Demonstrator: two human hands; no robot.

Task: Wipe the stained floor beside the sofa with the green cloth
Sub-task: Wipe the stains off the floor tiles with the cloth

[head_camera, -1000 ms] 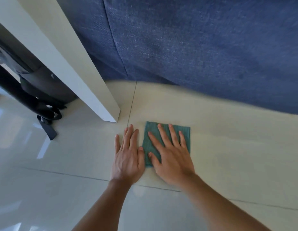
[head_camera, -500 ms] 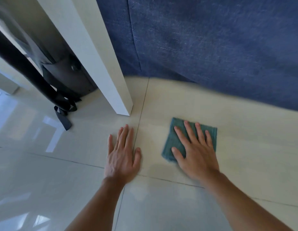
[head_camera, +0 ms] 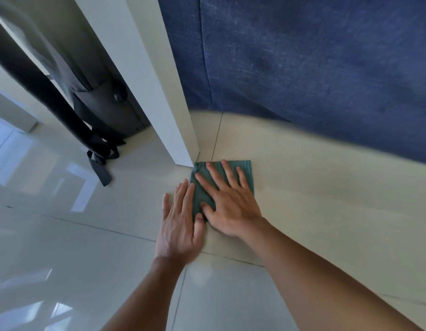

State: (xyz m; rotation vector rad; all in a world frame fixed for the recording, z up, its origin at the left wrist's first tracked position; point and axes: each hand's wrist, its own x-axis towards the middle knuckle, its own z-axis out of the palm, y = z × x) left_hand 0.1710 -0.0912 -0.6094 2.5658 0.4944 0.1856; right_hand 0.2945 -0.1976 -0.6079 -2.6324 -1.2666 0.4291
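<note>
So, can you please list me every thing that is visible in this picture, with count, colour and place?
green cloth: one, green, flat on the floor, its far left corner at the foot of the white panel
floor: one, pale glossy tiles, everywhere below
sofa: one, blue fabric, top right
white panel: one, white, upright, left of the sofa
bag: one, dark grey with black straps, behind the panel
left hand: flat on the floor beside the cloth
right hand: spread flat on the cloth

A home living room: blue sofa [head_camera: 314, 68], glossy tiled floor [head_camera: 64, 247].
</note>
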